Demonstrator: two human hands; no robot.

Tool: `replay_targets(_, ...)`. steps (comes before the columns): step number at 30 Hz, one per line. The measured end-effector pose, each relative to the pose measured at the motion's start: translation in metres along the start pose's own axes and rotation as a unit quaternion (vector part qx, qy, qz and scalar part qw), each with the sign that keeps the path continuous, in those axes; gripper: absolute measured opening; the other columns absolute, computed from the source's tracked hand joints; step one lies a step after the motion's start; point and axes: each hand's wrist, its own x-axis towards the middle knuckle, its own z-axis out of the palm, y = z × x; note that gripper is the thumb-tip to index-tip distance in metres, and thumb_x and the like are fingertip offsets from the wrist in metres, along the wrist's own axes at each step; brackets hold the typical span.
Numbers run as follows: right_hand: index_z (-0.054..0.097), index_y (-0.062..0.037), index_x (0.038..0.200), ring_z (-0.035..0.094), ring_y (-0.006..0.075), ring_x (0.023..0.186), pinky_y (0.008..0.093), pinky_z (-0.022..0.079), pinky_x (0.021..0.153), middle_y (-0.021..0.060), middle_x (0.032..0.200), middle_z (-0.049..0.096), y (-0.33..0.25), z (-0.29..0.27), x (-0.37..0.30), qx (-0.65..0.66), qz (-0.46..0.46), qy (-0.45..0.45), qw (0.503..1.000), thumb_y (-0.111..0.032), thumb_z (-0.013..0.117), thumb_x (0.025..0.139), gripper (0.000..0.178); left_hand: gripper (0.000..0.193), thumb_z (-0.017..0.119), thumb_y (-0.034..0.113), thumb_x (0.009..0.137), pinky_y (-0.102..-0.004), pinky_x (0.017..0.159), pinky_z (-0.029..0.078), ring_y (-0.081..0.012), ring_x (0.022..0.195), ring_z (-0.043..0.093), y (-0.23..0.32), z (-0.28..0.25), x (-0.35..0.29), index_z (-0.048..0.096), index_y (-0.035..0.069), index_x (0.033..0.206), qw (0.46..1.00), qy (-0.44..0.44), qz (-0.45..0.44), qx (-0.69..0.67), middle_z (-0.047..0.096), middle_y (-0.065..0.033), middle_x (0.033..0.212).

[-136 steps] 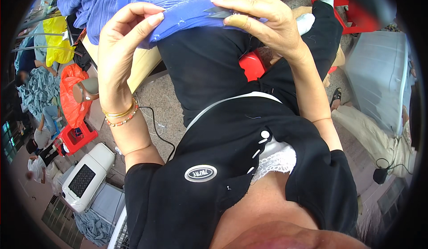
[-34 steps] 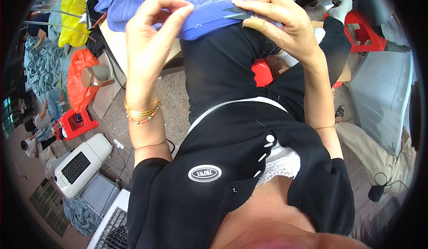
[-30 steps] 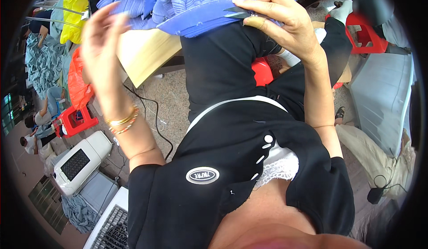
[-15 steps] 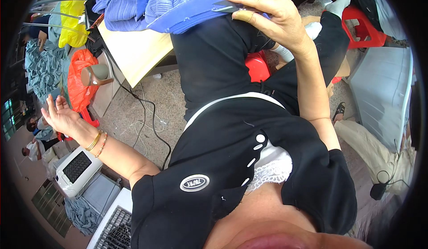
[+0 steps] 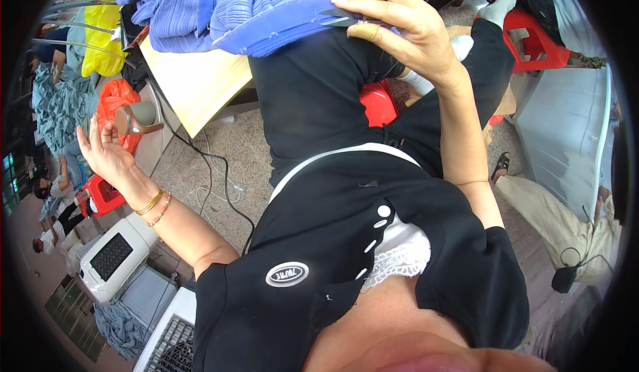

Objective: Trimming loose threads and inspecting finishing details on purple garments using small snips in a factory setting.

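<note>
A blue pleated garment (image 5: 266,9) with a flat, smooth border lies over the table's near edge and reaches my lap. My right hand (image 5: 416,36) pinches a small pair of dark thread snips (image 5: 338,18) between thumb and fingers. Its pointed blades lie apart over the border, where short loose thread ends show. Whether the blades touch the cloth, I cannot tell. Off to the left, away from the garment, my left hand (image 5: 110,156) is raised, palm up, fingers apart and nothing in it. Bracelets circle that wrist.
A pale yellow tabletop (image 5: 196,86) sits left of my legs, with a lidded cup (image 5: 136,118) and orange bag (image 5: 116,98) beyond it. Black cables (image 5: 223,179) hang to the floor. Red stools (image 5: 539,42) and a pale bin-like panel (image 5: 566,132) stand right. Other people are at far left.
My left hand has moved up and slightly right, in toward the table. The right hand keeps the snips at the garment's border, almost in the same place. The whole view has shifted slightly.
</note>
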Motion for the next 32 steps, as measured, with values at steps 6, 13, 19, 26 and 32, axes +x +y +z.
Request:
replay_targets(6,0.071,-0.0038,0.114,0.054,0.0177,0.070,0.0279,0.044,0.063,0.0065,0.080,0.057,-0.016,-0.007,0.010,0.020,0.067,-0.009,0.998,-0.007,0.077,0.080,0.035,0.069,0.070,0.008,0.087,-0.0299,0.074,0.051,-0.0186,0.078,0.064,-0.007,0.008,-0.006,0.030,0.000,0.142,1.000,-0.021,-0.020,0.011,0.065,-0.0149,0.107)
replay_targets(13,0.071,-0.0045,0.114,0.055,0.0173,0.071,0.0280,0.044,0.063,0.0064,0.080,0.057,-0.017,-0.011,0.015,0.035,0.066,-0.031,0.997,-0.006,0.076,0.080,0.035,0.067,0.072,0.009,0.086,-0.0281,0.076,0.051,-0.0164,0.078,0.064,-0.019,0.017,-0.017,0.035,0.000,0.142,0.997,-0.033,-0.067,0.012,0.067,-0.0132,0.108)
replay_targets(19,0.071,-0.0042,0.114,0.055,0.0168,0.071,0.0280,0.044,0.063,0.0061,0.081,0.057,-0.017,-0.012,0.016,0.037,0.071,-0.050,0.996,-0.006,0.076,0.080,0.035,0.062,0.072,0.008,0.086,-0.0289,0.078,0.051,-0.0157,0.077,0.064,-0.028,0.020,-0.022,0.040,0.002,0.139,0.996,-0.043,-0.083,0.002,0.067,-0.0136,0.110)
replay_targets(26,0.071,-0.0040,0.114,0.054,0.0169,0.069,0.0279,0.043,0.062,0.0060,0.080,0.056,-0.010,-0.010,0.013,0.099,0.139,-0.039,0.984,-0.006,0.076,0.080,0.035,0.055,0.071,0.008,0.087,-0.0289,0.077,0.052,-0.0149,0.076,0.064,-0.031,0.028,-0.025,0.044,0.004,0.135,0.994,-0.046,-0.095,0.016,0.068,-0.0125,0.108)
replay_targets(32,0.070,-0.0041,0.115,0.053,0.0174,0.069,0.0282,0.042,0.061,0.0062,0.079,0.056,-0.015,-0.012,0.021,0.058,0.051,-0.051,0.996,-0.006,0.076,0.080,0.035,0.054,0.070,0.008,0.089,-0.0294,0.080,0.053,-0.0149,0.076,0.064,-0.035,0.029,-0.024,0.043,0.005,0.136,0.993,-0.058,-0.102,0.012,0.068,-0.0124,0.108)
